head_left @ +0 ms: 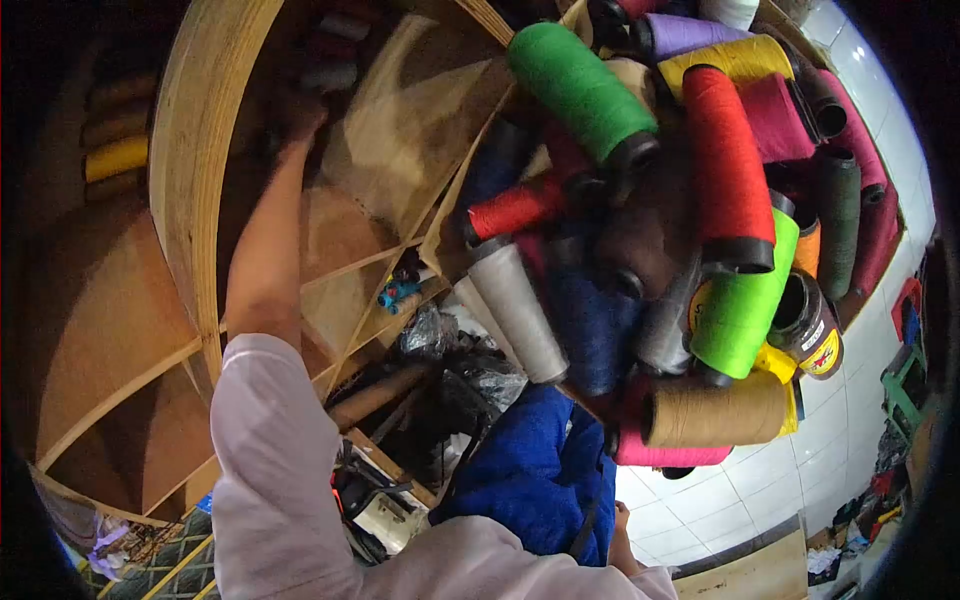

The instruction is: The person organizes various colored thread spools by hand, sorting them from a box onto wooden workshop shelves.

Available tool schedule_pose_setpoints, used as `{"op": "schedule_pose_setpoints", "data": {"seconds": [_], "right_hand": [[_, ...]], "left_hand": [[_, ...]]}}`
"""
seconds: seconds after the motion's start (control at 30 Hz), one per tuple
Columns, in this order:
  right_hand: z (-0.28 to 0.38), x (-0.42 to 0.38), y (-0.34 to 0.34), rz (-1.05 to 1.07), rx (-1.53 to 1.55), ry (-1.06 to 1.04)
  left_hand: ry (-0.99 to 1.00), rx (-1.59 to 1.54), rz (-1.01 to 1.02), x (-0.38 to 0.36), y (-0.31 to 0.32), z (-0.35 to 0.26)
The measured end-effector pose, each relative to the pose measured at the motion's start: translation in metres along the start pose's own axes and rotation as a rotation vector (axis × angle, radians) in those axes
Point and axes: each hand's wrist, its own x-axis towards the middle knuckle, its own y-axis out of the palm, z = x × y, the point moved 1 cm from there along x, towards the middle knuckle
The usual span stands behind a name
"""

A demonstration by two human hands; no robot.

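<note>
My left hand [300, 115] reaches into a dark wooden shelf compartment at the upper left, close to a few dim thread spools [332, 76]. Shadow hides its fingers, and whether it holds anything is unclear. Low in the view, beside the blue cloth [530, 470], only a small part of my right hand [621, 518] shows; its fingers cannot be made out. Right of centre is a large pile of thread cones, among them a green one [580, 90], a red one [728, 165], a white one [517, 312] and a tan one [717, 409].
A curved wooden shelf edge [195, 150] stands left of my left forearm. Beyond it lie yellow and brown spools [117, 158]. Black plastic bags [490, 380] sit below the shelf. White floor tiles [740, 490] and a green plastic object [903, 395] are at the right.
</note>
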Motion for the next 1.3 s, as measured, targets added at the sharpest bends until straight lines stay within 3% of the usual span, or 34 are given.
{"op": "schedule_pose_setpoints", "data": {"seconds": [0.07, 0.2, 0.3, 0.37, 0.57, 0.67, 0.9, 1.07, 1.2, 1.3], "right_hand": [[-0.01, 0.005, -0.003, 0.035, 0.049, -0.084], [0.029, -0.012, 0.0, 0.027, -0.037, -0.017], [-0.012, 0.023, -0.005, 0.031, -0.025, -0.047], [-0.013, 0.035, -0.006, -0.031, -0.062, 0.016], [0.008, 0.022, -0.005, 0.035, -0.042, -0.098], [0.022, 0.011, 0.003, -0.013, -0.008, -0.012], [0.014, 0.016, 0.01, -0.033, -0.15, -0.127], [0.007, 0.027, 0.014, -0.037, -0.177, -0.064], [-0.007, 0.036, 0.009, -0.099, -0.201, -0.156], [-0.02, 0.04, 0.002, -0.099, -0.202, -0.081]], "left_hand": [[0.105, -0.049, 0.011, 0.002, 0.005, 0.01], [0.185, -0.091, 0.054, 0.014, 0.005, 0.029], [0.203, -0.075, -0.009, 0.018, 0.004, 0.033], [0.21, -0.073, -0.037, 0.022, 0.006, 0.033], [0.231, -0.064, -0.073, 0.028, 0.006, 0.034], [0.246, -0.061, -0.081, 0.028, 0.008, 0.035], [0.283, -0.075, -0.11, 0.039, 0.014, 0.033], [0.316, -0.078, -0.129, 0.059, 0.019, 0.034], [0.373, -0.068, -0.152, 0.084, 0.026, 0.041], [0.452, -0.06, -0.186, 0.104, 0.028, 0.046]]}}
